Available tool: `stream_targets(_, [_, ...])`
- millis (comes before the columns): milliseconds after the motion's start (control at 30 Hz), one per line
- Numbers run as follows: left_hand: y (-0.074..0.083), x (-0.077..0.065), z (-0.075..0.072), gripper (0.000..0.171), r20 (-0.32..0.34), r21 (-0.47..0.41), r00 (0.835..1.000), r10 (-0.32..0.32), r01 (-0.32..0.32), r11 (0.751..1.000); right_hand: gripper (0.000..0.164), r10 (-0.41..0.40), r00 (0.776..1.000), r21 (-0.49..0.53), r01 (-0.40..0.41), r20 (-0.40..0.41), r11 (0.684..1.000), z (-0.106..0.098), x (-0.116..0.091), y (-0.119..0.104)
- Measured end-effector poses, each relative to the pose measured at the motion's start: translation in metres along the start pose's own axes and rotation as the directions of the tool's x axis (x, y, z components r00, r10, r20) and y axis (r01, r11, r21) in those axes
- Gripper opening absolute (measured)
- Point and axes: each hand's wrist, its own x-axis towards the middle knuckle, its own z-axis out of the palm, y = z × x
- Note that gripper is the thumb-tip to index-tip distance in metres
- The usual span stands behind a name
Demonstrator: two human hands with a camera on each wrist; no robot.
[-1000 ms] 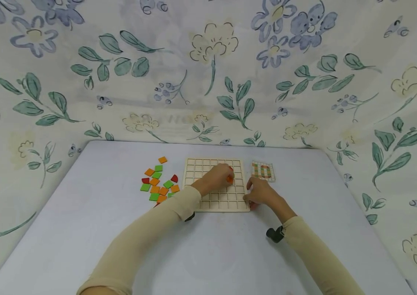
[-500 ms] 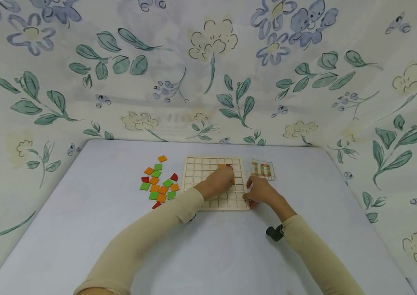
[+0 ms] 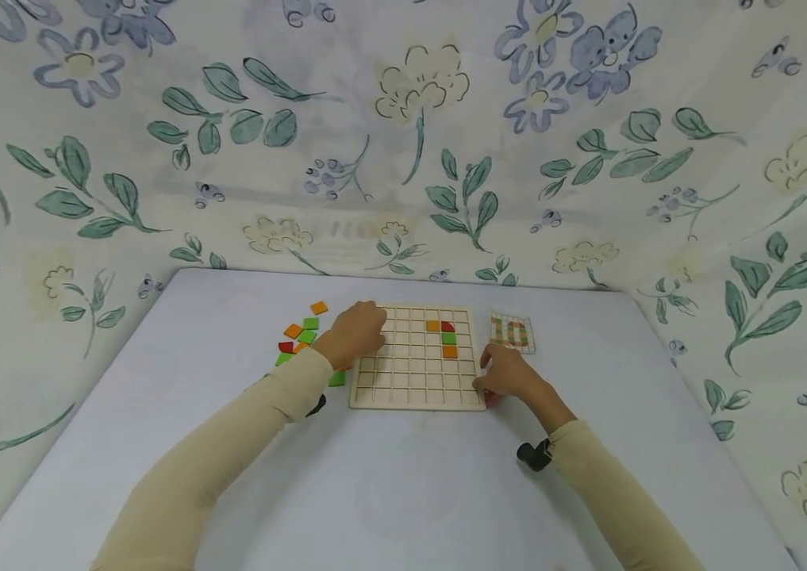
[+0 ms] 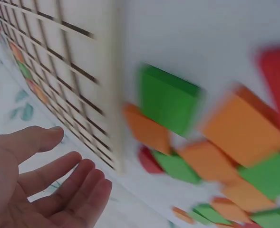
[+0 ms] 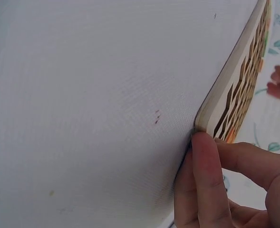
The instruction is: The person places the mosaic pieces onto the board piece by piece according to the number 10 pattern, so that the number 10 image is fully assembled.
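A square wooden grid board (image 3: 410,373) lies on the table, with an orange square tile (image 3: 450,351), a green square tile (image 3: 449,339), a red quarter-round tile (image 3: 448,326) and another orange tile (image 3: 433,326) in its upper right cells. My left hand (image 3: 353,335) is over the board's left edge; in the left wrist view its fingers (image 4: 68,190) are loosely spread, holding nothing. At the lower right corner, my right hand (image 3: 509,371) grips the board's edge between thumb and fingers (image 5: 208,166). Loose green, orange and red tiles (image 4: 244,128) lie left of the board, partly hidden by the left arm in the head view.
A small pattern card (image 3: 512,331) with coloured squares lies just right of the board. The white table (image 3: 403,484) meets a flower-patterned cloth (image 3: 346,159) behind and at the sides. Dark wrist cameras (image 3: 535,455) are strapped to both wrists.
My left hand has let go of the orange tile on the board and moved left toward the loose tiles, uncovering the placed ones. The right hand stays at the board's corner.
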Motion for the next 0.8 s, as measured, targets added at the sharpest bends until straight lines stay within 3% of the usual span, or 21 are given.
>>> stream_targets(167, [-0.033, -0.018, 0.002, 0.016, 0.057, -0.025, 0.994, -0.096, 0.097, 0.995, 0.037, 0.008, 1.000, -0.029, -0.008, -0.006, 1.000, 0.000, -0.001, 0.002])
stream_targets(333, [-0.053, -0.023, 0.012, 0.017, 0.079, -0.082, 0.993, -0.089, 0.096, 0.992, 0.037, 0.012, 1.000, -0.025, -0.012, 0.001, 1.000, -0.002, -0.001, 0.002])
stream_targets(500, [-0.056, -0.022, 0.014, 0.020, 0.084, -0.158, 0.995, -0.049, 0.062, 0.986, 0.036, 0.011, 1.000, -0.002, -0.011, 0.006, 1.000, -0.001, 0.000, 0.003])
stream_targets(800, [-0.060, -0.022, 0.017, 0.033, 0.073, -0.255, 0.996, -0.049, 0.066, 0.965, 0.035, 0.004, 1.000, 0.018, -0.004, 0.006, 1.000, -0.001, 0.000, 0.000])
